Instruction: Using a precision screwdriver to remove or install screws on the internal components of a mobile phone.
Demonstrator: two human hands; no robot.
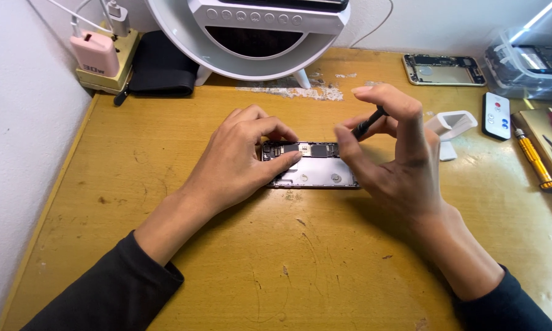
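The left hand (242, 153) is laid palm-down, its fingers pressed on the left end of an opened phone (315, 167). A thin black tool (369, 122) is pinched upright between the right hand's (392, 159) fingers. The phone, its innards exposed, lies flat mid-bench (165, 184), nearer the far edge.

a pink rectangular charger (94, 53) with a printed label on its face stands at ten o'clock. a clear plastic box (529, 64) sits at two o'clock. no screens lit.
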